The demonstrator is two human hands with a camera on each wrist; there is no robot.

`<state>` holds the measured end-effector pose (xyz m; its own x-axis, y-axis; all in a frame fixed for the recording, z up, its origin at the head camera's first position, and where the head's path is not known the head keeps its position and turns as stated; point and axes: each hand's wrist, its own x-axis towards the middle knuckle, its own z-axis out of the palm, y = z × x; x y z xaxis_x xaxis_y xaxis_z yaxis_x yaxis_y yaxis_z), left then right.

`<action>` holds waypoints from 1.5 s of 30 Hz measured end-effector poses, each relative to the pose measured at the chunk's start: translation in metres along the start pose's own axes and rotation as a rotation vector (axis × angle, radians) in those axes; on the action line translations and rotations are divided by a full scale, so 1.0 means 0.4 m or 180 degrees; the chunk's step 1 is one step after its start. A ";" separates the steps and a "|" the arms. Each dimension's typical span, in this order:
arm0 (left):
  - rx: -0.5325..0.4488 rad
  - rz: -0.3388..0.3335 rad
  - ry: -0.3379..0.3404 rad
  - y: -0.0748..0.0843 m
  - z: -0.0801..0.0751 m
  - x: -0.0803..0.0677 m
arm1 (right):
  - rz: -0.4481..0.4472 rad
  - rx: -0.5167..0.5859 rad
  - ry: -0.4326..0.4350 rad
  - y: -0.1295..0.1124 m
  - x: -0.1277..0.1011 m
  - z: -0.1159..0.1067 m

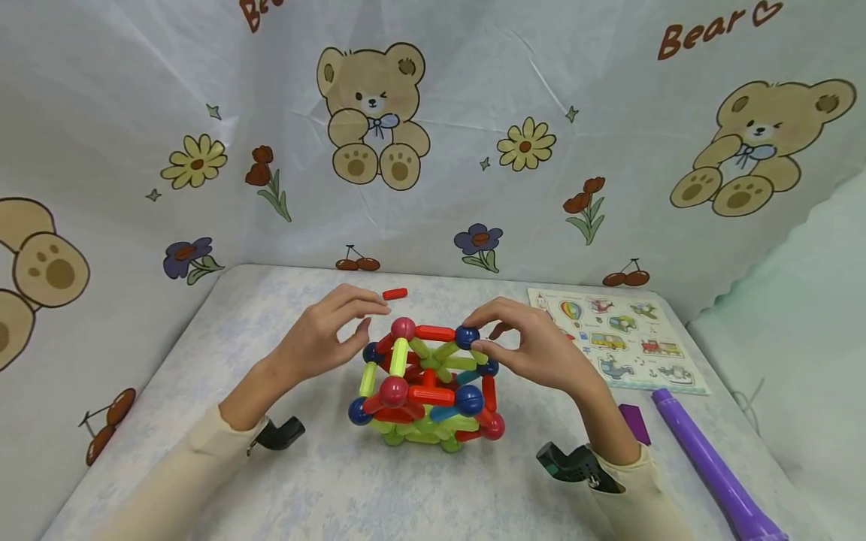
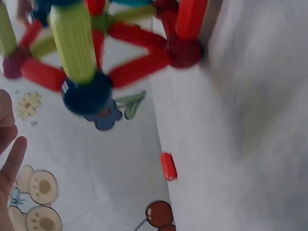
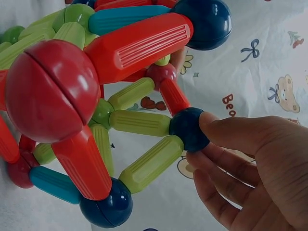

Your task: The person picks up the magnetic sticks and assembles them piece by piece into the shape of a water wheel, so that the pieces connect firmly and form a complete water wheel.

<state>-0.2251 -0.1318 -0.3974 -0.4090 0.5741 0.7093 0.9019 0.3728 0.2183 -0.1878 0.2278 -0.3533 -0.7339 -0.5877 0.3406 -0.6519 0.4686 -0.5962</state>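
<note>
Toy frame [image 1: 426, 387] between hands, light, snaps apart easily; right hand [image 1: 534, 349] pinches blue ball [image 1: 467, 336]; left hand [image 1: 325, 334] loose, holds nothing; grab balls.

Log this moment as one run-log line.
right hand: pinches blue ball on toy frame | left hand: open beside it | red stick: loose behind

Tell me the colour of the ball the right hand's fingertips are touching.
Dark blue ball, touched by the right hand; clearest in the right wrist view.

Pale mottled bench [image 1: 284, 481] against bear-print cloth.
Bearing a rod-and-ball structure [image 1: 426, 387] mid-bench, a loose red rod [image 1: 395, 294] behind, a picture puzzle board [image 1: 619, 338], purple block [image 1: 634, 423] and purple tube [image 1: 713, 466] rightward.
</note>
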 end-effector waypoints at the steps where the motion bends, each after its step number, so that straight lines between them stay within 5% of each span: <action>1: 0.0024 -0.0118 -0.0030 -0.021 0.003 0.008 | 0.0000 0.0002 0.0004 0.000 0.000 0.000; 4: 0.0081 -0.0519 -0.0254 -0.093 0.018 0.032 | -0.0008 0.0027 0.0014 0.000 -0.002 0.001; 11: 0.0076 -0.1395 -0.1181 -0.258 0.072 0.076 | -0.0070 0.0075 0.0005 -0.002 -0.004 0.012; 19: -0.0007 -0.1992 -0.1684 -0.340 0.148 0.099 | -0.0093 0.0090 0.0031 -0.011 0.004 0.009; 24: 0.0097 -0.2009 -0.1772 -0.359 0.184 0.085 | -0.0093 0.0128 -0.0003 -0.010 0.008 0.011; 34: -0.0184 -0.1946 -0.1345 -0.333 0.178 0.074 | -0.0056 0.0104 -0.0005 -0.010 0.011 0.002; 39: -0.0338 -0.1587 -0.1095 -0.278 0.142 0.109 | 0.0000 0.0102 0.0000 -0.005 0.004 -0.001; 45: -0.0658 -0.0903 -0.0769 -0.171 0.100 0.163 | 0.0027 0.0113 -0.0037 0.006 -0.004 -0.007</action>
<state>-0.3188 -0.0908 -0.3928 -0.6437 0.6332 0.4297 0.7477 0.4007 0.5295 -0.1887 0.2316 -0.3531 -0.7369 -0.5915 0.3272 -0.6384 0.4499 -0.6245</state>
